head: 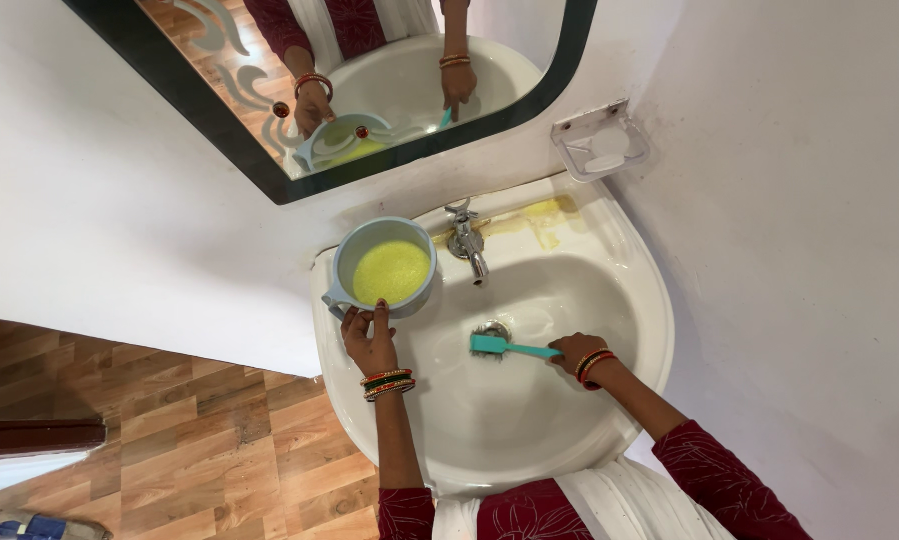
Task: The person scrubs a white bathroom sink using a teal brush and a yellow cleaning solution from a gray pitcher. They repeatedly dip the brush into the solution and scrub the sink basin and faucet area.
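Hands over a white wash basin (570,440) fixed in the corner of a white-walled room. The left hand (371,340) grips the near rim of a pale blue mug (384,266) with yellow liquid inside, fingers pinched on the edge; the mug sits on the basin's left ledge, just beside the metal tap (468,243). The right hand (577,352) is clenched round the handle of a teal brush (510,346), whose head lies at the drain (492,329) in the bottom of the bowl. Both wrists carry red and gold bangles. Yellow stains mark the ledge behind the tap. A mirror (370,100) hangs above, and a soap dish (602,145) is mounted on the wall at right.
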